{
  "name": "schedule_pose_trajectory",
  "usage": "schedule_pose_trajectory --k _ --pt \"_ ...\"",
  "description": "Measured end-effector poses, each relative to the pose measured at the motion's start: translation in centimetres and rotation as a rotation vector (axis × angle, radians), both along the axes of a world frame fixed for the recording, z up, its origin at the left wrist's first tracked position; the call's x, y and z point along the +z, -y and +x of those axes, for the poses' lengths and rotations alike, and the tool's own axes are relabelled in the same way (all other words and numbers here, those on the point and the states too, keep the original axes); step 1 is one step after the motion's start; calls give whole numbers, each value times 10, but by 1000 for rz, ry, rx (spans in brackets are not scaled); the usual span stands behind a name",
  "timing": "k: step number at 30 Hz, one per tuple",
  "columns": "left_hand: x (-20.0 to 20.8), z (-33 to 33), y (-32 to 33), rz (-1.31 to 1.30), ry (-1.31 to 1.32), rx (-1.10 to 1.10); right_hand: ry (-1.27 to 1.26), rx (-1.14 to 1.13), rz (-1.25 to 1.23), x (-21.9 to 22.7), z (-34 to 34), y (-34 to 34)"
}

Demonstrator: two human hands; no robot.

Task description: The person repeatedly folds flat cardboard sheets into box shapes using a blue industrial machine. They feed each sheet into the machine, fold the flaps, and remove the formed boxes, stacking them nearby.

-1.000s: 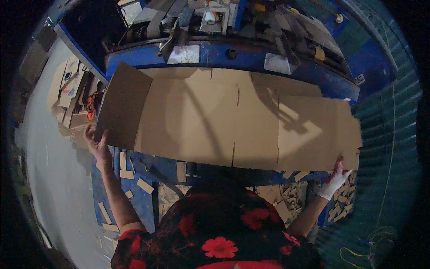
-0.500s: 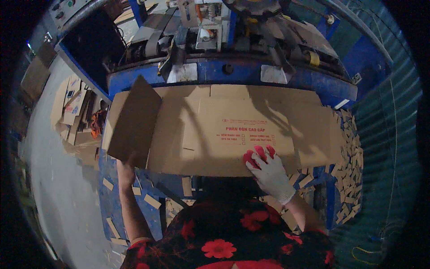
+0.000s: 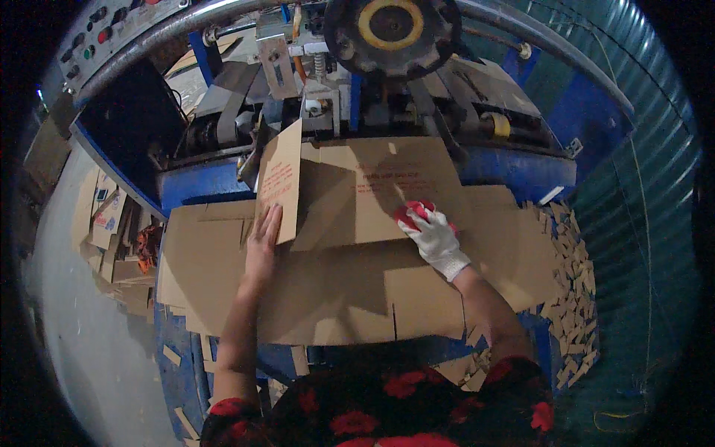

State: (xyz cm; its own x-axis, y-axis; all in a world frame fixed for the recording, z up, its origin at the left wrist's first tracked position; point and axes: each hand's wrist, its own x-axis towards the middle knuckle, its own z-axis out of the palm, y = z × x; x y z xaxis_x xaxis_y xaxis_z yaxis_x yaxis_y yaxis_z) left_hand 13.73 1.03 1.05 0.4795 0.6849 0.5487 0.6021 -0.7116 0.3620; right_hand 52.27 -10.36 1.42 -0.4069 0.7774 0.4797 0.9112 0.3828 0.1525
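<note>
A printed brown cardboard sheet [image 3: 335, 208] lies over other sheets and reaches the machine's front edge. Its left flap [image 3: 285, 175] stands raised, red print on the outer side. My bare left hand [image 3: 264, 235] rests against the low end of this flap, fingers stretched along it; its thumb is not clear. In a white glove with red fingers, my right hand [image 3: 432, 235] presses on the right part of the printed sheet, its fingers slightly bent and somewhat blurred. Under it lies a plain cardboard sheet [image 3: 335, 298] with slots cut in its near edge.
Ahead stands a blue machine [image 3: 506, 177] with belts, rollers and a dark wheel [image 3: 392, 28] with a yellow ring. Cardboard scraps [image 3: 573, 298] are heaped at the right. A control panel [image 3: 104, 37] is at the upper left. Stacked cardboard [image 3: 108, 216] lies on the left floor.
The printed sheet has moved forward toward the machine, uncovering the plain sheet below. My left hand has moved forward and right with the raised flap. My right hand has also moved forward, its fingers more bent.
</note>
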Motion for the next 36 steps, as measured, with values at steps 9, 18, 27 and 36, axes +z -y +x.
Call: schedule_pose_trajectory --k 9,18,27,36 --pt "18 83 -176 37 -271 410 43 -295 -21 22 22 -178" --pt "-30 -24 -104 -153 -16 248 -224 -646 -54 40 75 -79" --pt "-70 -295 68 -721 -264 939 -429 -1745 -232 -9 138 236" --pt "-41 -258 110 -802 -62 886 -2099 -574 624 -76 144 337"
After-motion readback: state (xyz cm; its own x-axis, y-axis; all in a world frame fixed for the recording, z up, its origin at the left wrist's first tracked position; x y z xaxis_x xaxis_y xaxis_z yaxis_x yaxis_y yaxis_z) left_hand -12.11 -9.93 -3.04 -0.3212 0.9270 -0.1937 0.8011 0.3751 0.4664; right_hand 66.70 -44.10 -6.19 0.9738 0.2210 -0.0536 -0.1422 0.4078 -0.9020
